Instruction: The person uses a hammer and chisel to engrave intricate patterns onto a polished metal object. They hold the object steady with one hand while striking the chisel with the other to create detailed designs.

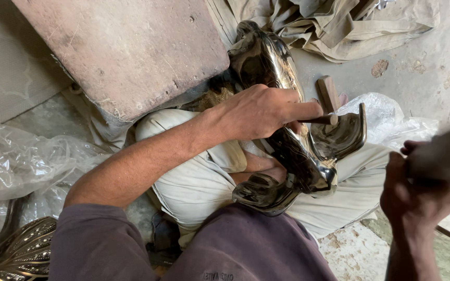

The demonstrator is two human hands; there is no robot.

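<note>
The metal casting lies across the lap, stone slab behind-left.

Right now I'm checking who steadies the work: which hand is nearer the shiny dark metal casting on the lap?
Left. The left hand rests on the metal casting, pressing a small tool against it. The right hand is off to its right, apart, gripping a blurred handle.

Open floor right of casting; slab blocking left.
</note>
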